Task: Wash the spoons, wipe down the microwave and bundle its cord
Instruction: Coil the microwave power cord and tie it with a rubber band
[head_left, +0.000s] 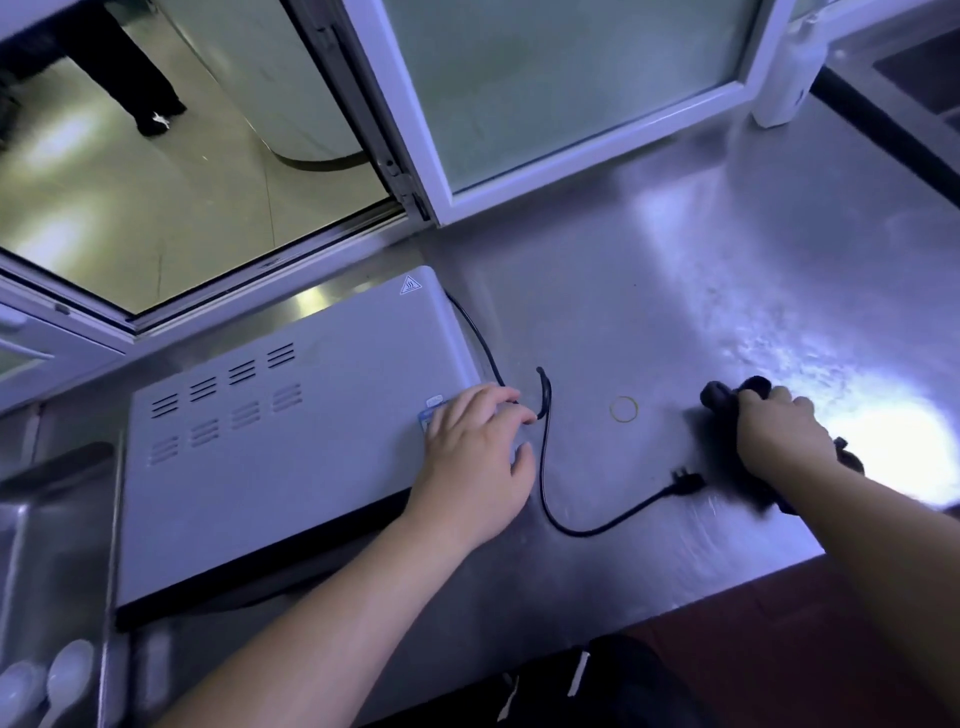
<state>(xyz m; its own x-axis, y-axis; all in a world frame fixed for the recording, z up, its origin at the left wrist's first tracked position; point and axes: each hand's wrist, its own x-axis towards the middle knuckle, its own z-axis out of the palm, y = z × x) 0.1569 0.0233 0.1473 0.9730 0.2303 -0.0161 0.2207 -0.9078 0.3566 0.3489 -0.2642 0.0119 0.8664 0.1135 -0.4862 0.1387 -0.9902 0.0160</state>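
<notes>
Left hand (475, 457) rests, fingers relaxed, on boxy grey microwave (270, 426); right hand (779, 431) clutches crumpled dark cloth (719, 397) on brushed-steel counter (675, 291).

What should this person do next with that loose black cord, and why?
Probably pinch the cord with the left hand and start folding it into loops: it lies loose on the counter, plug free, that hand is right beside it, and a rubber band waits nearby.
</notes>
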